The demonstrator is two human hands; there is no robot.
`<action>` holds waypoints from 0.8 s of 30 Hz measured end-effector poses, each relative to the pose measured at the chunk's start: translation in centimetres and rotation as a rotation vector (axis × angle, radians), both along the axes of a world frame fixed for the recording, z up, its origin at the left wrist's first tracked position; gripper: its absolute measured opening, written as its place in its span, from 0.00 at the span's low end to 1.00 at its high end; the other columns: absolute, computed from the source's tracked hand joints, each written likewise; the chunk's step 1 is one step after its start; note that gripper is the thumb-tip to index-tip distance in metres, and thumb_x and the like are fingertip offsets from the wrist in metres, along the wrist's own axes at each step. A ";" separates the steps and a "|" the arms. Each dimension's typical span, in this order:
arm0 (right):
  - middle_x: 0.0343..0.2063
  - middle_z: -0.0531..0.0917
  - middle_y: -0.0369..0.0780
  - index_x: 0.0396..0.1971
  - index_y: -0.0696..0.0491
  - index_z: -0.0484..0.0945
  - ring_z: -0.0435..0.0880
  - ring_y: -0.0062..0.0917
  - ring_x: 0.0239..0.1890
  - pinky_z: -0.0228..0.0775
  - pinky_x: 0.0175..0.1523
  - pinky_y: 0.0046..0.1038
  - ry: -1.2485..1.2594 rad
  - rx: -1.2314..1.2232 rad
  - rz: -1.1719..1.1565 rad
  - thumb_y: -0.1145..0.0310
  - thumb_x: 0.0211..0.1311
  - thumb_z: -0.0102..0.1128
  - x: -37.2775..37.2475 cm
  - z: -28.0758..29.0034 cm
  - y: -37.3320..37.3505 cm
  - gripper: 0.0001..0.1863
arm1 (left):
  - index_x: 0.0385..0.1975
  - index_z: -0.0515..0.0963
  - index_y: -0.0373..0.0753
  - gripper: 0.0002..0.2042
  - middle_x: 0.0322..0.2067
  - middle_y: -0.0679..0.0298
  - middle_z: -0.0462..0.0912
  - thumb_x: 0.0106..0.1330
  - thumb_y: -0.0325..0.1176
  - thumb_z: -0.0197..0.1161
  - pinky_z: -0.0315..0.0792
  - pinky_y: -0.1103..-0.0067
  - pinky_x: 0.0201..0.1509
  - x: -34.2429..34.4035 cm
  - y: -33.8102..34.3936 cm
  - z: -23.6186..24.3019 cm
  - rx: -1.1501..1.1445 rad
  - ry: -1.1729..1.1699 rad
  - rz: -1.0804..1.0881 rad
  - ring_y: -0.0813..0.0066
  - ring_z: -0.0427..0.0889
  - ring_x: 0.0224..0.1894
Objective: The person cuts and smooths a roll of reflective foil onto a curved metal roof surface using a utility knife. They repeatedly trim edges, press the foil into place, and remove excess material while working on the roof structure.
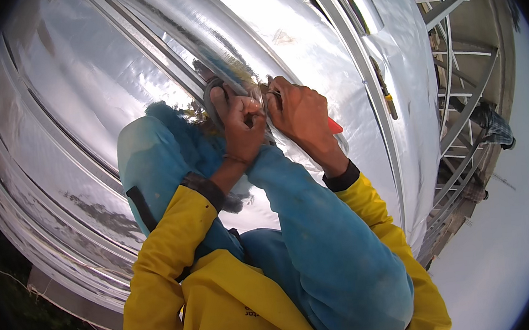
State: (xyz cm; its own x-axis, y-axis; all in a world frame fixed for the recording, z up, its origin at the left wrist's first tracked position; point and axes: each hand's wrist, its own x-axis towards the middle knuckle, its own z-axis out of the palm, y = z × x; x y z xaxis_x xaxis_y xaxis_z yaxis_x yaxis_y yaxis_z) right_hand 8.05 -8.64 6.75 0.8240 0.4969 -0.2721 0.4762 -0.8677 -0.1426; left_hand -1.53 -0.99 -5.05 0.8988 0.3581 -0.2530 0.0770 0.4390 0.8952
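Note:
My left hand [243, 124] is closed, thumb and fingertips pinched together above my knee. Against its fingers stands a grey, ring-shaped roll [212, 102] that looks like tape. A clear, shiny strip [258, 96] shows between my two hands. Close on the right, my right hand [299, 113] is curled into a fist with its knuckles up. From under its outer side sticks a red tool end [335, 126]; the rest is hidden by the hand. Both hands are just above silver foil sheeting [325, 65].
Metal battens [368, 87] run across the foil. A slim black-and-yellow tool [386, 91] lies beside one at the right. Beyond the foil's right edge is open steel framing [452, 7], with other people [494, 126] among it. My bent legs [327, 235] are beneath my arms.

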 end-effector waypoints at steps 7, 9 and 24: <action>0.23 0.84 0.44 0.36 0.51 0.76 0.84 0.44 0.25 0.73 0.29 0.40 -0.196 0.258 -0.094 0.62 0.69 0.59 -0.8 -1.7 0.9 0.08 | 0.32 0.71 0.37 0.07 0.30 0.68 0.74 0.61 0.16 0.53 0.69 0.82 0.37 0.2 -0.2 0.2 0.196 -0.012 0.015 0.82 0.73 0.31; 0.22 0.83 0.43 0.35 0.50 0.76 0.84 0.42 0.24 0.72 0.27 0.37 -0.316 0.350 -0.108 0.64 0.70 0.59 0.7 -1.4 2.3 0.06 | 0.31 0.71 0.37 0.05 0.30 0.67 0.74 0.62 0.18 0.53 0.69 0.81 0.36 0.3 0.0 0.1 0.132 0.010 -0.022 0.81 0.72 0.31; 0.18 0.79 0.40 0.40 0.57 0.78 0.77 0.26 0.19 0.69 0.29 0.31 0.141 0.597 -0.337 0.63 0.70 0.56 2.6 0.3 0.2 0.11 | 0.31 0.66 0.37 0.16 0.29 0.61 0.66 0.64 0.36 0.70 0.65 0.67 0.41 3.0 1.7 2.9 0.666 0.133 0.186 0.65 0.65 0.33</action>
